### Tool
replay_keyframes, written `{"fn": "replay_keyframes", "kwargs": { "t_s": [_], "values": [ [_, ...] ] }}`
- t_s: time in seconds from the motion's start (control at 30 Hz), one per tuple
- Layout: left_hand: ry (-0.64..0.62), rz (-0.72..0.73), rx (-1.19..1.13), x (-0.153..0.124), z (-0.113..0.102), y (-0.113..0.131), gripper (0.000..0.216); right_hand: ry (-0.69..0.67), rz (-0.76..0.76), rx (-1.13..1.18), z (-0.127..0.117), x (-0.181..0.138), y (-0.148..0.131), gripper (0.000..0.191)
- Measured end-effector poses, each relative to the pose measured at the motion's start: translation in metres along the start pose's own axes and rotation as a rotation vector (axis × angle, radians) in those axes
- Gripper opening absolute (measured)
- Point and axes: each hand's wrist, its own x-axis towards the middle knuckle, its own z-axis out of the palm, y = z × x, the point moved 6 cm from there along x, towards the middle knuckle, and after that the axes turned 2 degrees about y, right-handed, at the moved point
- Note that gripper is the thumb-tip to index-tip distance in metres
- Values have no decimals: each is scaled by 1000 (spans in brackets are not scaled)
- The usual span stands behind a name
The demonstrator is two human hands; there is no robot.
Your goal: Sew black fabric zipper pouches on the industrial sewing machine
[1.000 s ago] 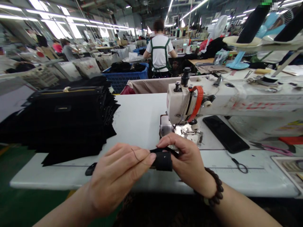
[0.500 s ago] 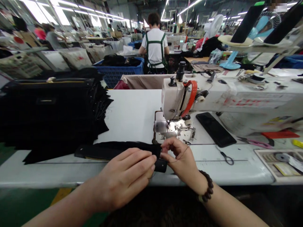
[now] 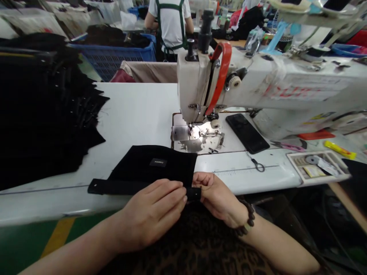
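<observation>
A black fabric piece (image 3: 137,164) with a small dark label (image 3: 158,162) lies at the table's front edge. Along its near side runs a thicker black band (image 3: 114,187) with a rivet-like dot at each end. My left hand (image 3: 157,210) is closed over this band right of its middle, thumb hidden. At the band's right end, my right hand (image 3: 219,198) pinches the fabric's edge with curled fingers; whether a thread is also between them I cannot tell. Beyond the hands stands a white sewing machine (image 3: 258,84), its metal needle plate (image 3: 181,133) apart from the fabric.
Stacked black pieces (image 3: 37,114) fill the table's left side. Right of the needle plate lie a phone (image 3: 247,133), pink-handled scissors (image 3: 289,146), a small black ring tool (image 3: 258,165) and a parts tray (image 3: 295,168). A co-worker (image 3: 172,23) is beyond a blue crate (image 3: 114,57).
The view has tipped downward. The fabric now spreads flat behind the band, showing its label. My right hand has drawn in against the band's end, and the thread seen on it earlier is no longer distinct.
</observation>
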Motion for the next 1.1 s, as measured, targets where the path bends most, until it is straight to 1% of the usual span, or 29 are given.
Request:
{"fn": "replay_keyframes", "kwargs": {
  "t_s": [0.1,0.3,0.5,0.6,0.67,0.77,0.87,0.97,1.1],
  "values": [
    [19,-6,13,2,-2,2,21,32,3,29,0,-1,1,18],
    [-4,-14,21,0,0,1,23,105,-35,21,-3,1,3,13],
    [-22,-24,26,-2,0,1,25,99,-88,-35,-6,2,1,9],
    [-43,-17,35,0,0,3,26,92,-87,-29,-6,1,1,9],
    [-34,-21,48,3,0,3,26,90,-96,-25,-7,1,-2,9],
    [7,-44,74,13,4,0,26,69,-128,-72,-11,4,-13,9],
    [42,-37,92,30,12,-5,30,40,-149,-184,-22,9,-30,7],
    [27,18,109,51,24,-12,34,57,-150,-296,-38,14,-53,6],
    [4,67,114,76,39,-21,38,56,-105,-384,-57,23,-83,9]
  ]
}}
